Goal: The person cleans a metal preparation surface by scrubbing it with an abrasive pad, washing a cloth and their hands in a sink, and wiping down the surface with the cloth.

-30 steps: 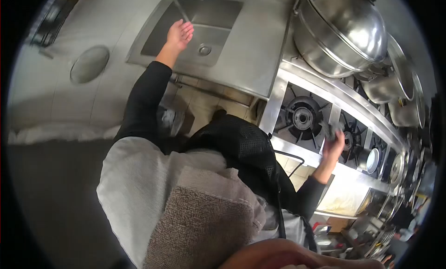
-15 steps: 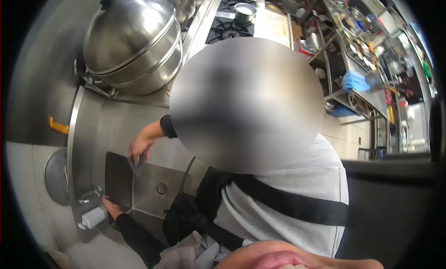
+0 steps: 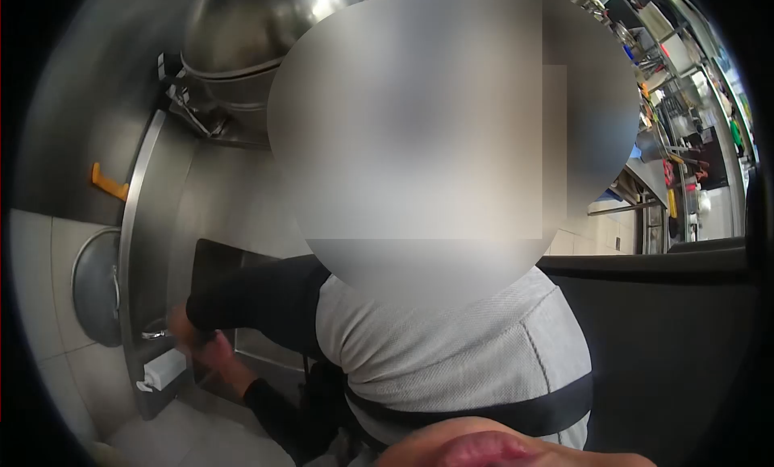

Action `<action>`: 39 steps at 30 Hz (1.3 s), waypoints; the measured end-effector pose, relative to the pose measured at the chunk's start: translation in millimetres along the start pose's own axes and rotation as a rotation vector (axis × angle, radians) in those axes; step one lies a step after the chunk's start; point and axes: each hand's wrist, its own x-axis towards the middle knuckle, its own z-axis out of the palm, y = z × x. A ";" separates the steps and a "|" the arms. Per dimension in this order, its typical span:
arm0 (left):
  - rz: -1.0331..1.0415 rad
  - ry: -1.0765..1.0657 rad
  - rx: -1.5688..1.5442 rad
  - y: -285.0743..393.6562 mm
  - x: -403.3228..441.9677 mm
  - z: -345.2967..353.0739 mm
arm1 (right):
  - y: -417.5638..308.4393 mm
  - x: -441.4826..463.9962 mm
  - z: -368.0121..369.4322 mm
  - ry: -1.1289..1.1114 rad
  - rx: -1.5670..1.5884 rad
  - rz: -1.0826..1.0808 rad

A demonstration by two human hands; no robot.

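My right hand [image 3: 184, 328] is under the tap [image 3: 156, 335] at the sink's wall side, blurred by motion. My left hand [image 3: 216, 354] is right beside it, its fingers smeared. Between the two hands shows a small dark grey piece that looks like a soft cloth [image 3: 205, 336]. Whether my left hand grips it too I cannot tell. Below both hands lies the steel sink basin [image 3: 270, 348], partly covered by my dark sleeves.
A large domed steel pot [image 3: 242, 32] stands beyond the sink. A yellow handle [image 3: 107, 182] is at the wall. A round metal lid [image 3: 97, 286] leans on the tiles, and a white box-like item [image 3: 164, 370] sits by the tap. Blurred ovals cover the upper middle.
My right hand has moved across from the sink's far side with the dark grey cloth to meet my left hand by the tap. My body and the view have shifted.
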 end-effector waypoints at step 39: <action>-1.262 0.438 -1.831 167.1 46.7 -80.3 | -40.7 -14.4 -29.6 -0.250 -0.127 0.118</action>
